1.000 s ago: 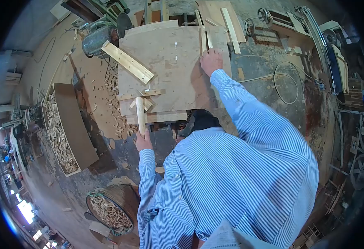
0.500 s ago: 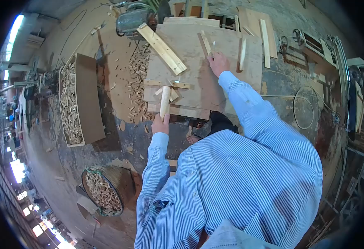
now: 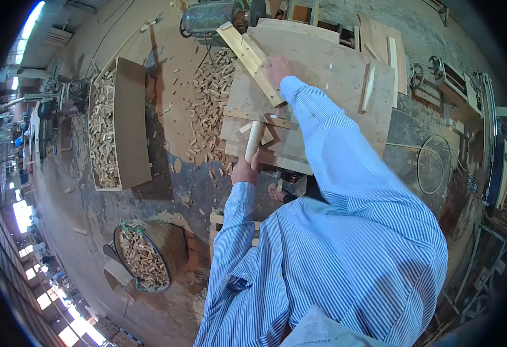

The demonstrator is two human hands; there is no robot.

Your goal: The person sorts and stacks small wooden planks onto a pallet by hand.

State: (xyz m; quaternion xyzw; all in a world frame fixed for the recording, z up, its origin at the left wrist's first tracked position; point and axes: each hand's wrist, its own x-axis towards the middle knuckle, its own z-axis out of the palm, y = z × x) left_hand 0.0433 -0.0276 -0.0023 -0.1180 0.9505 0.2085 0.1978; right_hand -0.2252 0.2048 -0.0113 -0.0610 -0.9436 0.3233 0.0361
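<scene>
My left hand [image 3: 245,171] is closed around the lower end of a pale wooden stick [image 3: 254,140] with a rounded shape, at the near edge of the wooden tabletop [image 3: 317,58]. Farther out, my right hand [image 3: 278,70] is slightly blurred and closed on the near end of a thin wooden strip [image 3: 254,47]. That strip lies alongside a long pale plank [image 3: 248,61] with dark spots along it. Close to the stick's tip, a narrow crosspiece [image 3: 282,122] and small wood pieces [image 3: 267,136] sit on the tabletop.
Another wooden strip [image 3: 367,88] lies to the right on the tabletop. A motor [image 3: 213,20] stands beyond the far left corner. Wood offcuts [image 3: 210,98] cover the floor at left, near a long box [image 3: 131,124] and a basket [image 3: 178,248] filled with offcuts.
My right hand has moved left with the wooden strip, bringing it beside the long plank. My left hand still grips the stick. The whole view has shifted a little.
</scene>
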